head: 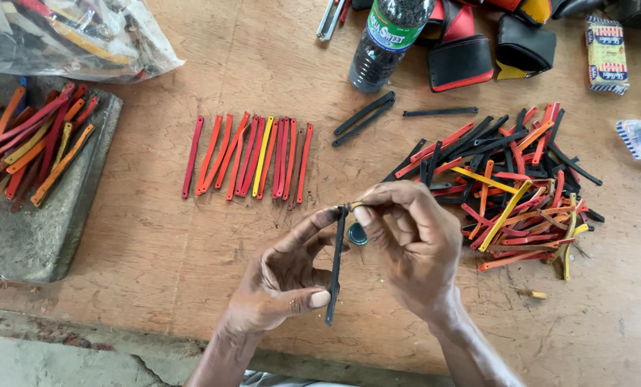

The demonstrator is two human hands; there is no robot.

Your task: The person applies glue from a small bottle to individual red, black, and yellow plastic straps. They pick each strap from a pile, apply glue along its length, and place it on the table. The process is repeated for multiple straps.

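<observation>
My left hand (285, 276) holds a thin black strip (335, 269) upright between thumb and fingers, above the near edge of the wooden table (156, 236). The fingertips of my right hand (410, 244) pinch the strip's top end. A small dark round lid (358, 234) lies on the table just behind the strip. A neat row of red, orange and yellow strips (252, 158) lies ahead of my hands. A loose heap of black, red, orange and yellow strips (510, 190) lies to the right of my right hand.
A grey stone slab (41, 222) at left carries more coloured strips (30, 143). A plastic bag (77, 36) sits at far left, a dark bottle (381, 43) at the back. Black and red pouches (492, 46) and a small packet (607, 54) lie behind the heap.
</observation>
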